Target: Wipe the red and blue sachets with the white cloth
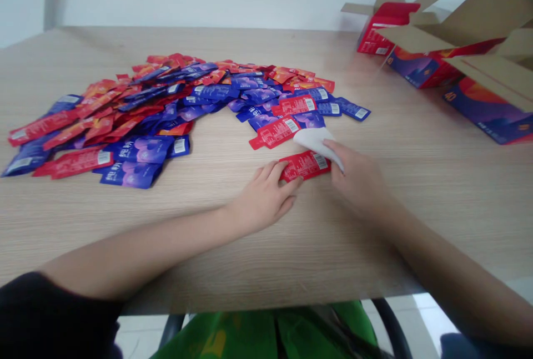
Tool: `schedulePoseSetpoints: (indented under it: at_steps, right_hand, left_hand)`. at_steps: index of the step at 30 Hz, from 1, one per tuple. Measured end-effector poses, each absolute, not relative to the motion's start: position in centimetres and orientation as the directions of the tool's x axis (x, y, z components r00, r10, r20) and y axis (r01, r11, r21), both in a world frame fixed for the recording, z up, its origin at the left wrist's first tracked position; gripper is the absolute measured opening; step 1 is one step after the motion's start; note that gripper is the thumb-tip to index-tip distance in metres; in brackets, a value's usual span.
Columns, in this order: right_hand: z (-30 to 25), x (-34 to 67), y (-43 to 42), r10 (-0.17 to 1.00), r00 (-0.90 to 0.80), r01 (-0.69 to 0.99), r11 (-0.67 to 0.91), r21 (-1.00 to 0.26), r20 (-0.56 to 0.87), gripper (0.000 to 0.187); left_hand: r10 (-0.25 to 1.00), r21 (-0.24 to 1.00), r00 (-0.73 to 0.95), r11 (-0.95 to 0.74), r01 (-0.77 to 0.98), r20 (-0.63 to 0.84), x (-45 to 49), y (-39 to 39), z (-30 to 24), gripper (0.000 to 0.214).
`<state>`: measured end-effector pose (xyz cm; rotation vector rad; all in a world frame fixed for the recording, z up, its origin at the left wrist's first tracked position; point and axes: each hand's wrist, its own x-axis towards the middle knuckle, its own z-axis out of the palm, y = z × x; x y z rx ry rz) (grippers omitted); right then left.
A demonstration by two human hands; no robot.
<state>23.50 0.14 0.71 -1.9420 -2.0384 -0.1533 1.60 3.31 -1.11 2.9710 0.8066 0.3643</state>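
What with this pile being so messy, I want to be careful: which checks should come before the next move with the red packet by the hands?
1. Red packet lies flat on the table: ok.
2. Left hand has fingertips on the packet's left end: ok.
3. Right hand holds the white sheet at the packet's right end: ok.
4. Packet lies apart from the pile: ok.
5. Barcode side faces up: ok.
6. Packet sealed and undamaged: cannot tell.
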Motion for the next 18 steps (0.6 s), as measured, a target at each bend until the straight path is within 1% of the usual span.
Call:
schedulePoseSetpoints:
  at_steps: [2,4,8,11,13,16,18]
  right_hand:
    - [0.0,22.6,-0.2,0.956,-0.159,0.979,0.186,-0.087,0.246,0.05]
    - [-0.7,22.5,0.0,0.952,-0.211,0.971,0.23,-0.063,0.222,0.052]
    - [-1.5,23.8,0.9,0.961,-0.131,0.981,0.162,-0.109,0.245,0.052]
    - [-1.9,23.2,0.7,0.954,-0.133,0.98,0.167,-0.108,0.269,0.053]
    - [-2.1,21.5,0.0,0.937,-0.206,0.966,0.241,-0.093,0.281,0.054]
    - [-2.2,19.2,-1.0,0.892,-0.36,0.915,0.395,-0.085,0.273,0.055]
    - [-2.1,19.1,-1.1,0.886,-0.383,0.902,0.42,-0.103,0.26,0.055]
  left_hand:
    - [0.519,0.108,0.83,-0.854,0.508,0.202,1.7,3.2,-1.2,0.046]
    - [0.543,0.109,0.821,-0.84,0.532,0.176,1.7,2.9,-1.1,0.051]
    - [0.593,0.046,0.8,-0.805,0.592,0.089,1.6,1.8,-0.8,0.057]
    - [0.636,-0.007,0.77,-0.771,0.637,0.04,1.7,1.0,-0.5,0.054]
    - [0.652,-0.03,0.757,-0.757,0.653,0.027,1.8,0.6,-0.3,0.052]
    - [0.647,-0.065,0.762,-0.76,0.647,0.022,1.9,0.5,-0.3,0.049]
    - [0.634,-0.108,0.773,-0.767,0.632,0.02,1.9,0.4,-0.5,0.051]
